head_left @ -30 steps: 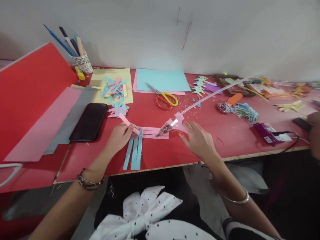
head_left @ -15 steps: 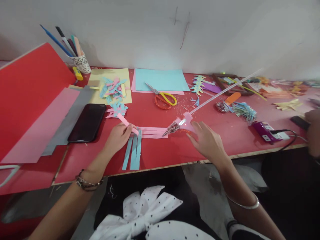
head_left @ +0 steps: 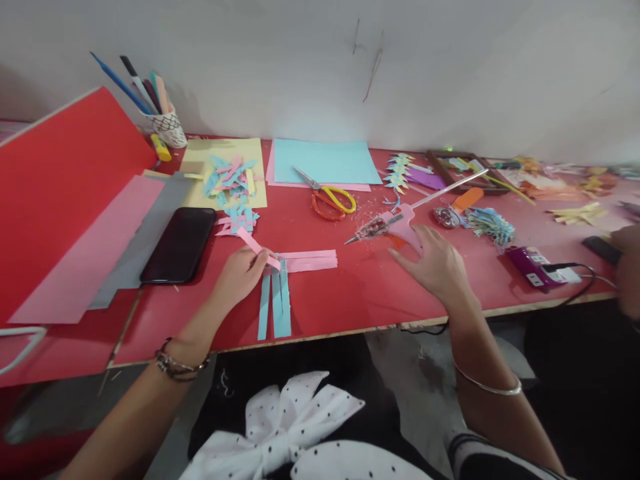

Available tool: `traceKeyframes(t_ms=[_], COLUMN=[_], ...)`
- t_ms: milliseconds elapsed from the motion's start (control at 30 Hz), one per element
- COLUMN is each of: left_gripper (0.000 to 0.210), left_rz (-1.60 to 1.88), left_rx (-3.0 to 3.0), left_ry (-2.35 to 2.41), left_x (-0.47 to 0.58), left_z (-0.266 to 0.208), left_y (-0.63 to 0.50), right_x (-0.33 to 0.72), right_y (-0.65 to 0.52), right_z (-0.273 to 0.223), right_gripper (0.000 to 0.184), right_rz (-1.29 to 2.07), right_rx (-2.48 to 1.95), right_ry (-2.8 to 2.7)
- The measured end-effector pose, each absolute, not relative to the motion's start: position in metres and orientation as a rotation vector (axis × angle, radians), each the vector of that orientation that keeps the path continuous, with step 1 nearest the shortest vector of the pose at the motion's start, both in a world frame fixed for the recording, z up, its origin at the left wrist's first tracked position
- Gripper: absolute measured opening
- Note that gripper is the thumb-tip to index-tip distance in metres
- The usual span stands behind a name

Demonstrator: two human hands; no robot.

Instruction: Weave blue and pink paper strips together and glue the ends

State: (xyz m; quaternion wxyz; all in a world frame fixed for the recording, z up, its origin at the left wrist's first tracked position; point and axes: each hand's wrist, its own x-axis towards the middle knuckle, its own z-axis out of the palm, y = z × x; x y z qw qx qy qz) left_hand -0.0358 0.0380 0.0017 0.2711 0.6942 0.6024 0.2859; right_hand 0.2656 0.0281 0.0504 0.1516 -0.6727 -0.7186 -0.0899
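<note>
Between the thumb and fingers of my left hand (head_left: 246,272) is a short pink paper strip (head_left: 255,247), pinched at the corner where blue paper strips (head_left: 281,310) meet longer pink paper strips (head_left: 315,261). The blue ones point toward me, the pink ones to the right. My right hand (head_left: 440,263) is around the handle of a pink hot glue gun (head_left: 409,230), thumb on one side and fingers on the other. Its metal nozzle points left, apart from the strips, and a long clear glue stick (head_left: 453,187) sticks out behind.
Scissors (head_left: 327,199) lie before blue paper sheets (head_left: 325,160). A phone (head_left: 179,245) and a pile of paper cuttings (head_left: 233,179) are at left. A pen cup (head_left: 170,127) stands behind. At right are a purple power socket (head_left: 533,267) and another person's hand (head_left: 627,243).
The glue gun has moved right and away from the pink strips together with my right hand. My left hand stays at the corner, and the blue strips have shifted slightly right.
</note>
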Motion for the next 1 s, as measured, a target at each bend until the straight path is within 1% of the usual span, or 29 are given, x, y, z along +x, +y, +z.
traceKeyframes(t_ms=[267, 433, 533, 600, 667, 767, 833, 900, 933, 1000], left_gripper=[0.043, 0.044, 0.045, 0.046, 0.045, 0.039, 0.035, 0.032, 0.03, 0.027], left_rz=[0.773, 0.777, 0.767, 0.755, 0.752, 0.797, 0.828, 0.838, 0.831, 0.808], left_rx=[1.857, 1.873, 1.882, 1.895, 1.926, 2.002, 2.034, 2.015, 1.993, 1.958], left_ry=[1.602, 1.616, 1.591, 1.541, 1.522, 1.493, 1.449, 1.463, 1.484, 1.511], left_x=[-0.036, -0.036, -0.036, -0.036, -0.037, -0.039, -0.039, -0.039, -0.038, -0.037], left_z=[0.001, 0.003, 0.004, 0.003, 0.002, 0.001, 0.0, 0.0, 0.0, 0.0], left_y=[0.038, 0.039, 0.039, 0.039, 0.039, 0.038, 0.037, 0.036, 0.036, 0.036], right_x=[0.257, 0.238, 0.223, 0.207, 0.185, 0.152, 0.135, 0.127, 0.126, 0.13], right_y=[0.05, 0.083, 0.089, 0.083, 0.075, 0.065, 0.063, 0.064, 0.066, 0.069], right_z=[0.044, 0.037, 0.042, 0.048, 0.052, 0.051, 0.048, 0.046, 0.045, 0.046], right_gripper=[0.048, 0.043, 0.036, 0.032, 0.031, 0.042, 0.049, 0.051, 0.047, 0.034], right_rz=[-0.282, -0.263, -0.31, -0.285, -0.037, 0.69, 0.942, 0.977, 0.945, 0.866], right_rx=[-2.038, -2.068, -2.07, -1.987, -1.772, -1.423, -1.328, -1.326, -1.336, -1.348], right_ry=[-2.024, -2.116, -2.123, -2.064, -2.135, -2.294, -2.28, -2.251, -2.237, -2.21])
